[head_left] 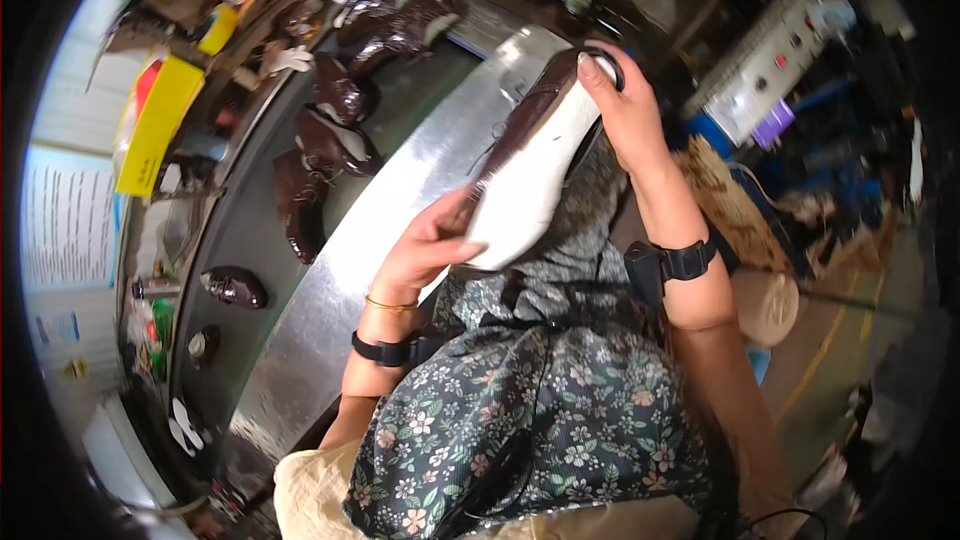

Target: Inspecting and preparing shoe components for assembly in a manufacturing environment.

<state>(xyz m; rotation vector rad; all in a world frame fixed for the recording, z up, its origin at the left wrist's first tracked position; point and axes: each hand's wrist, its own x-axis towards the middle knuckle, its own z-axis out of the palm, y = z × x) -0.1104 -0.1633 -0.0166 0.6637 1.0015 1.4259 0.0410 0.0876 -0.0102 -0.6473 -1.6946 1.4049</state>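
A dark brown lace-up shoe with a white sole is held up between my two hands, its sole side turned toward me. My right hand grips the far end by the dark rim, thumb laid on the white sole. At the near end, my left hand has its thumb against the white sole and its fingers round the dark upper. The shoe hangs slanted above my lap, beside a shiny metal ledge. Part of the upper is hidden behind the sole.
Left of the ledge runs a dark conveyor belt carrying several glossy brown shoes. More shoes are heaped at its far end. A yellow box stands beyond the belt. At the right are a grey control panel and cardboard.
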